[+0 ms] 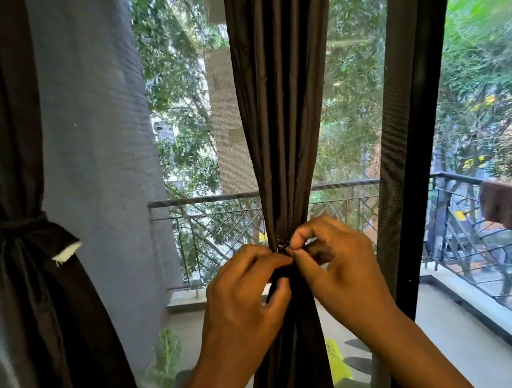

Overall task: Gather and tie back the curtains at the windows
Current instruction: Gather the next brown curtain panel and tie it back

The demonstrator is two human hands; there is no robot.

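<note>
The curtain point(283, 111) hung bunched into a narrow waist right at the grip, where the left hand point(243, 294) and right hand point(336, 264) pinched the tie point(281, 248) ends together; pulling both ends evenly would likely seat the knot snugly.
</note>
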